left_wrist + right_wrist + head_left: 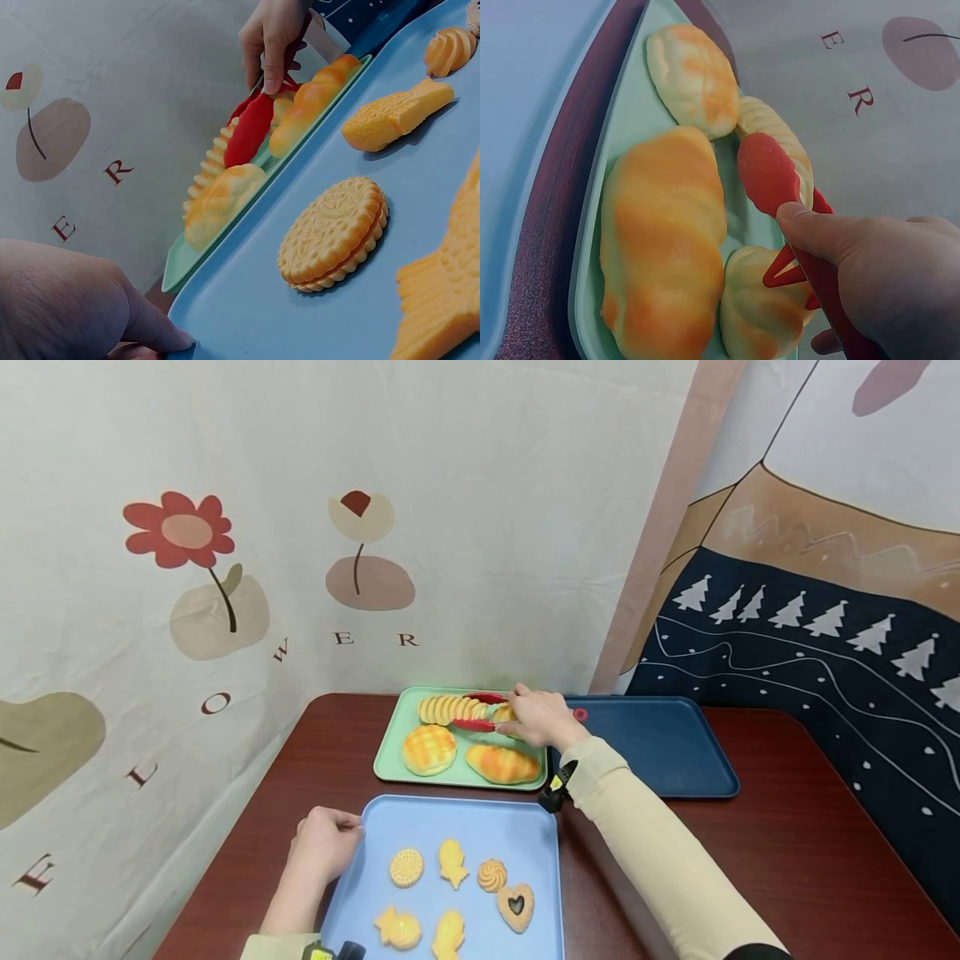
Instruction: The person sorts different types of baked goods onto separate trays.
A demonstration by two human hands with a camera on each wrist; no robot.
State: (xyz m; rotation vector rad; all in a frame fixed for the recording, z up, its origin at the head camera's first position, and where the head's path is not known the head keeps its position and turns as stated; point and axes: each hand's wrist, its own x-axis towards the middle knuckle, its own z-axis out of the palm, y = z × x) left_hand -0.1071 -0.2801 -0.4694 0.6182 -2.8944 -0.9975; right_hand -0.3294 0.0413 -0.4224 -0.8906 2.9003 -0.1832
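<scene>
My right hand grips red tongs over a green tray. The tongs' tips lie on either side of the right end of a ridged, pale yellow bread; whether they touch it I cannot tell. Nearer on that tray are a round bread and a long twisted bread. A smaller bread sits beneath the tongs, partly hidden. My left hand pinches the left edge of a light blue tray, thumb on the rim in the left wrist view.
On the light blue tray lie a round sandwich biscuit, several fish-shaped biscuits, a swirl cookie and a heart-shaped cookie. A dark blue tray stands to the right on the brown table. A printed cloth hangs behind.
</scene>
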